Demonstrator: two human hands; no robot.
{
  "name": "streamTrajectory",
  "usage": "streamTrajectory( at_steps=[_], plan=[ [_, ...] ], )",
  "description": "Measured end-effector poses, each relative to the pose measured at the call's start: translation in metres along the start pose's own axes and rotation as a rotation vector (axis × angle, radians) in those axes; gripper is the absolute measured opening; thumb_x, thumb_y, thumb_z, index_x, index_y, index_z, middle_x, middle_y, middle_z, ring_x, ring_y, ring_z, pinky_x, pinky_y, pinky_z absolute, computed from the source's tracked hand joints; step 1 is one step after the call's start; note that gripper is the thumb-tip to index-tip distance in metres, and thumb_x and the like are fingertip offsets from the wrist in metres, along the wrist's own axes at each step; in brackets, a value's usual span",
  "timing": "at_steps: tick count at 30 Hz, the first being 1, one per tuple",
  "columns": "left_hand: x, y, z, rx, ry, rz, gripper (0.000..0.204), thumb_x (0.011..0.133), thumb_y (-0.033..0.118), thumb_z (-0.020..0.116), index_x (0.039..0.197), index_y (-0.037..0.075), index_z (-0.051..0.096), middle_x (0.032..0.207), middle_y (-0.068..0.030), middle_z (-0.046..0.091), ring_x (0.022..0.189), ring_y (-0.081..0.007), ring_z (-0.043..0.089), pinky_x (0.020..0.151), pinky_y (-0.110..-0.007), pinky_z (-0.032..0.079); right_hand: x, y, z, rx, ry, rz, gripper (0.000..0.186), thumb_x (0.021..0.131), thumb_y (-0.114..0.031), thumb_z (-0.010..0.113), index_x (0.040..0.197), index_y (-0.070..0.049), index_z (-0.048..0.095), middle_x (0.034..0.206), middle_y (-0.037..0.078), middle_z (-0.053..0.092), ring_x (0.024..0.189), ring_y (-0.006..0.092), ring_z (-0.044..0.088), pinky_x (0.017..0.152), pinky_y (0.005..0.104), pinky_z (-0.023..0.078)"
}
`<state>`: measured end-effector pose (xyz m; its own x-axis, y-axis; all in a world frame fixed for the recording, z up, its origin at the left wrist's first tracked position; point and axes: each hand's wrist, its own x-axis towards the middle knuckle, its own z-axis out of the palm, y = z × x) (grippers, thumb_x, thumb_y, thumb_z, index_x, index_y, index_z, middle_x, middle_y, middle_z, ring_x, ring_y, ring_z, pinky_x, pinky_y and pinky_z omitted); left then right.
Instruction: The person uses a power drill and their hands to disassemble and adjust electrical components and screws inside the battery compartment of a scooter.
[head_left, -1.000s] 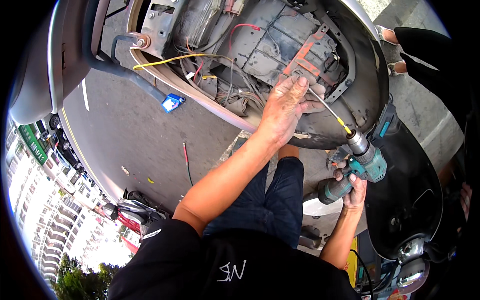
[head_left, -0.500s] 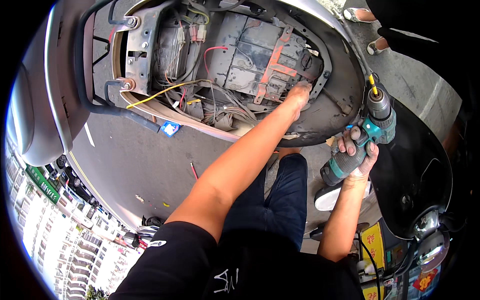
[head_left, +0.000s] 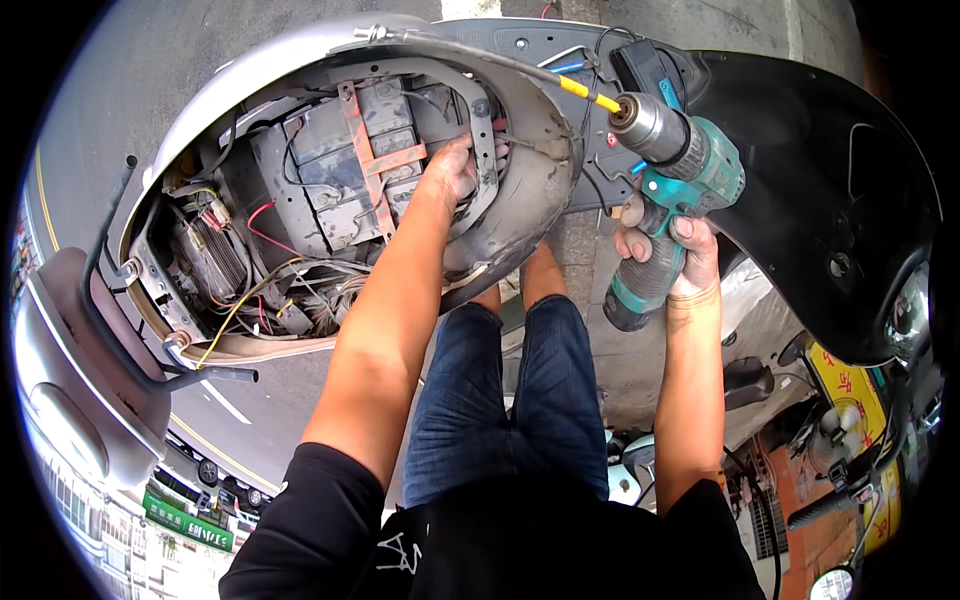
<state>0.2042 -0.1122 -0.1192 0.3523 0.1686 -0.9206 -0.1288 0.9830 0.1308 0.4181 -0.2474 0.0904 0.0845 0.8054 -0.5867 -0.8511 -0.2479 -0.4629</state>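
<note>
My right hand (head_left: 668, 250) grips a teal and black cordless drill (head_left: 690, 170). From its chuck, a long metal rod (head_left: 470, 52) with a yellow sleeve (head_left: 590, 92) points up-left over the rim of a scooter's open body (head_left: 230, 70). My left hand (head_left: 460, 165) reaches inside the body at a curved metal frame (head_left: 480, 150); its fingers are curled and partly hidden, so what they hold is unclear. Beside it are dusty grey battery blocks (head_left: 385, 115) crossed by a rusty orange bracket (head_left: 360, 140), with tangled wires (head_left: 300, 290) lower left.
A grey floorboard (head_left: 525, 45) with small tools and cables is behind the drill. A black curved panel (head_left: 820, 200) is at right. A silver backrest and top box (head_left: 90, 390) are at left, with a yellow sign (head_left: 845, 400) lower right and parked cars beyond.
My left hand has left the rod and moved into the compartment. The drill has swung so its rod points up-left. The whole view has turned, with the body now tilted.
</note>
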Motion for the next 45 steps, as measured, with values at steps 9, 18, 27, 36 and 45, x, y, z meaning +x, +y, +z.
streamTrajectory(
  at_steps=[9, 18, 27, 36, 45],
  plan=[
    [0.012, -0.005, -0.030, 0.030, 0.144, 0.038, 0.016, 0.093, 0.011, 0.046, 0.093, 0.003, 0.060, 0.087, -0.0105, 0.067, 0.075, -0.0234, 0.064, 0.073, -0.037, 0.055, -0.009, -0.010, -0.020, -0.080, 0.048, 0.044, 0.051, 0.071, -0.024, 0.071, 0.112, 0.002, 0.055, 0.090, 0.017, 0.065, 0.062, 0.0199, 0.056, 0.059, 0.0325, 0.047],
    [-0.042, 0.001, -0.010, 0.246, 0.338, 0.113, 0.012, 0.092, 0.011, 0.053, 0.100, 0.005, 0.059, 0.088, -0.0068, 0.061, 0.075, -0.0199, 0.057, 0.075, -0.040, 0.051, -0.011, -0.033, -0.011, -0.411, 0.083, 0.167, 0.045, 0.074, -0.015, 0.065, 0.115, 0.002, 0.057, 0.095, 0.016, 0.067, 0.079, 0.0199, 0.064, 0.065, 0.0297, 0.052],
    [-0.060, 0.007, -0.023, 0.150, 0.172, 0.054, 0.013, 0.095, 0.011, 0.051, 0.100, 0.004, 0.060, 0.092, -0.0075, 0.065, 0.078, -0.0165, 0.062, 0.067, -0.031, 0.050, 0.004, -0.035, -0.020, -0.597, 0.118, 0.249, 0.047, 0.076, -0.016, 0.063, 0.118, 0.001, 0.052, 0.093, 0.014, 0.066, 0.067, 0.0153, 0.059, 0.064, 0.0261, 0.050],
    [-0.074, 0.003, -0.028, 0.181, 0.154, -0.145, 0.017, 0.095, 0.019, 0.055, 0.107, 0.008, 0.058, 0.087, -0.0041, 0.064, 0.074, -0.0130, 0.061, 0.064, -0.029, 0.053, 0.007, -0.038, -0.020, -0.657, 0.079, 0.278, 0.043, 0.078, -0.015, 0.063, 0.117, 0.001, 0.052, 0.094, 0.012, 0.065, 0.066, 0.0140, 0.057, 0.061, 0.0287, 0.049],
    [-0.078, -0.017, -0.026, -0.212, 0.198, -0.087, 0.024, 0.094, 0.003, 0.046, 0.117, -0.001, 0.051, 0.105, -0.0134, 0.061, 0.095, -0.0249, 0.065, 0.079, -0.039, 0.058, 0.022, -0.043, 0.003, -0.805, 0.036, 0.356, 0.042, 0.079, -0.016, 0.064, 0.117, 0.000, 0.053, 0.096, 0.010, 0.065, 0.068, 0.0130, 0.058, 0.059, 0.0282, 0.052]
  ],
)
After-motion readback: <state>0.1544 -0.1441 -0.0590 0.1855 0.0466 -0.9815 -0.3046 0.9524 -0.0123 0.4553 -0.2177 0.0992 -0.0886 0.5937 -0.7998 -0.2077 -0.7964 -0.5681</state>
